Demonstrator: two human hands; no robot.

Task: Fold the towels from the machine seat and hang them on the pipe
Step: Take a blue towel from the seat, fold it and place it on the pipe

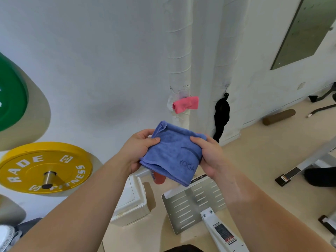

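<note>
While left hand (139,149) and right hand (211,155) grip side edges of blue towel (171,153), open air separates it from pipe (179,51); towel reads "YOGA", yellow plate (54,157) "FITNESS".

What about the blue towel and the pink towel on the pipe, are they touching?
Apart. The head view shows bare pipe between the pink towel and the blue towel, which the left hand and right hand grip lower down.

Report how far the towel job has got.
Done: a pink towel hangs on the wrapped pipe. In hand: the blue towel, folded, is gripped at its sides by the left hand and right hand. Left: hang it on the pipe; whether more towels wait cannot be seen.
</note>
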